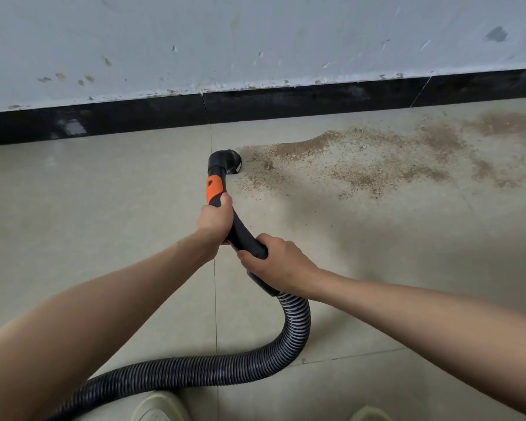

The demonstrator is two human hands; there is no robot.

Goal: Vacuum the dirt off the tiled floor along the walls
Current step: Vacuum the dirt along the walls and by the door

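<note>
A black vacuum handle with an orange patch (pixel 214 186) ends in a black nozzle (pixel 227 162) that rests on the tiled floor (pixel 88 214). The nozzle's mouth faces right, at the left edge of a spread of brown dirt (pixel 362 159). My left hand (pixel 214 220) grips the handle just below the orange patch. My right hand (pixel 274 262) grips the handle's lower end, where the ribbed black hose (pixel 295 332) joins it. The hose curves down and away to the lower left.
A pale, stained wall (pixel 255 41) with a black skirting board (pixel 286 101) runs across the top. The dirt stretches to the right along the skirting. Two light shoes (pixel 158 408) show at the bottom edge, beside the hose.
</note>
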